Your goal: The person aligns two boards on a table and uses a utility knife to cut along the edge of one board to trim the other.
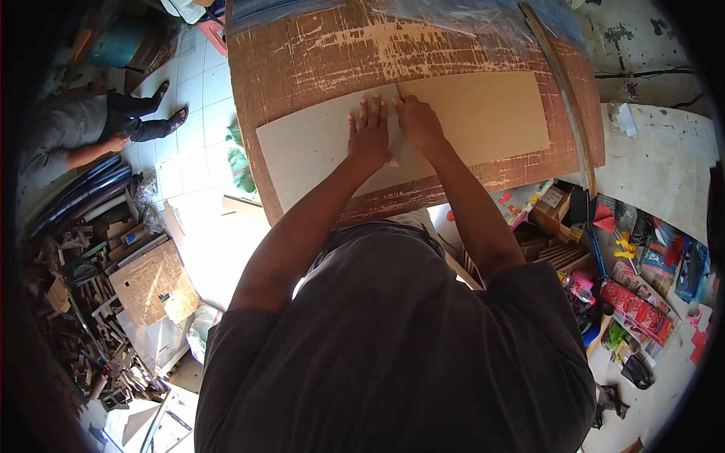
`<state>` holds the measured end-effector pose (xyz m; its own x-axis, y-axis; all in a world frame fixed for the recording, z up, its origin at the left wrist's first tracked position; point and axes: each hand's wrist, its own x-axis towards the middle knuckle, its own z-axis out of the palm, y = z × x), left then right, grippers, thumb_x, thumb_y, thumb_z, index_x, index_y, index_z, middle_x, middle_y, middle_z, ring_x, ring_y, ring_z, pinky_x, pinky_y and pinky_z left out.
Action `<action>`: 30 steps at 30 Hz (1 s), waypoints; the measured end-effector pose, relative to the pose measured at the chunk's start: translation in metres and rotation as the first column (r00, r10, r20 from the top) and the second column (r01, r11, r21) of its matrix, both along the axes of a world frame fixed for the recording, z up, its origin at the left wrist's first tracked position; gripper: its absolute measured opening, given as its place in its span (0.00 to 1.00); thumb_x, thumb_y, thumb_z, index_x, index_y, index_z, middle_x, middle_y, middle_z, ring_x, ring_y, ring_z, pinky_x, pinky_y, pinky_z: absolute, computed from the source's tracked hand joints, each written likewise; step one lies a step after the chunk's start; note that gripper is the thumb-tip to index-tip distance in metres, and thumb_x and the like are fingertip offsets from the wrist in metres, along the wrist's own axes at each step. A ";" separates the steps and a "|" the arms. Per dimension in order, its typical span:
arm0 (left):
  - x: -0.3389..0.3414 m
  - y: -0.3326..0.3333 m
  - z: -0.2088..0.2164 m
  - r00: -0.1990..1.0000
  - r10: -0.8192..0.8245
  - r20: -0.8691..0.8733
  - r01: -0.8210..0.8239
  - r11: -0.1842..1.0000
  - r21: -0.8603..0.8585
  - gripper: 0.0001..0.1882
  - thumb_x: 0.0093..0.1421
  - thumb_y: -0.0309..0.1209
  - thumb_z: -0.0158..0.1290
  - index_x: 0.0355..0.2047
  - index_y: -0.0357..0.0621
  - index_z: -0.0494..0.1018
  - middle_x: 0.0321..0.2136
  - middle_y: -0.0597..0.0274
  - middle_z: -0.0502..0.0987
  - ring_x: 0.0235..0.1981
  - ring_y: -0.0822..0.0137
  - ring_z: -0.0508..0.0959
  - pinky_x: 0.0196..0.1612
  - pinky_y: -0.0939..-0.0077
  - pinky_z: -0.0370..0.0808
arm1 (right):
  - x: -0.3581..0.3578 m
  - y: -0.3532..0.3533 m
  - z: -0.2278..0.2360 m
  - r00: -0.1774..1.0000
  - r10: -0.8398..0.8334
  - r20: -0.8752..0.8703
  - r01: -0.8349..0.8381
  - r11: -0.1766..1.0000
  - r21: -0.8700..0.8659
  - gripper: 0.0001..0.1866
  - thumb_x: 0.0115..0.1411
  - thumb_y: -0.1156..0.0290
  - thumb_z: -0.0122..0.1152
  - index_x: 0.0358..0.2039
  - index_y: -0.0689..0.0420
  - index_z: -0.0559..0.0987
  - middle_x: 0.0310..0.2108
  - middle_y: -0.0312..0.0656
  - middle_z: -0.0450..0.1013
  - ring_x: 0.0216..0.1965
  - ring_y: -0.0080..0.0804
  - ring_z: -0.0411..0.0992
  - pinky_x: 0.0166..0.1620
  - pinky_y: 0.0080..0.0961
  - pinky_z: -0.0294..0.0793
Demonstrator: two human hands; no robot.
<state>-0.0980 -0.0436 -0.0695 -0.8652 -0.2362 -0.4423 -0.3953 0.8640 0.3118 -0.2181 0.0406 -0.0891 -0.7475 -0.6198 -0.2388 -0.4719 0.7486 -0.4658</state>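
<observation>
Presently, the left hand [368, 142] lies flat, its fingers a little spread, upon a thin, smooth board [495, 117] of long rectangular shape, greyish at left and tan at right; whether it is one sheet or two, one cannot tell. The right hand [420, 124] is closed around a slim tool [399, 90] near the board's far edge. The board rests on a brown desk [302, 79], whose surface is scratched and peeling, beside a long curved strip [565, 90].
</observation>
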 end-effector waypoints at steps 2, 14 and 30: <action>0.001 0.000 -0.002 1.000 0.013 -0.014 -0.013 1.000 -0.001 0.72 0.39 0.47 0.73 0.71 0.36 0.34 0.73 0.49 0.28 0.73 0.44 0.31 0.70 0.38 0.44 | -0.001 -0.003 0.005 0.995 0.004 0.096 -0.013 0.995 0.097 0.25 0.71 0.52 0.43 0.43 0.64 0.75 0.36 0.59 0.78 0.42 0.56 0.77 0.45 0.48 0.77; -0.001 0.001 -0.003 1.000 0.016 -0.022 -0.016 1.000 -0.015 0.72 0.38 0.48 0.74 0.70 0.35 0.36 0.73 0.48 0.30 0.73 0.43 0.35 0.69 0.36 0.47 | 0.004 0.005 0.000 0.995 -0.020 0.101 0.006 0.989 0.145 0.24 0.70 0.52 0.44 0.45 0.63 0.75 0.38 0.59 0.78 0.43 0.57 0.77 0.46 0.48 0.77; -0.002 0.001 -0.002 0.999 0.027 0.021 -0.027 0.999 0.019 0.74 0.38 0.47 0.74 0.71 0.35 0.33 0.73 0.48 0.28 0.73 0.44 0.32 0.70 0.38 0.44 | 0.021 0.027 0.009 0.994 -0.014 0.106 0.002 0.994 0.111 0.22 0.70 0.55 0.44 0.43 0.63 0.75 0.36 0.60 0.78 0.40 0.59 0.77 0.44 0.49 0.76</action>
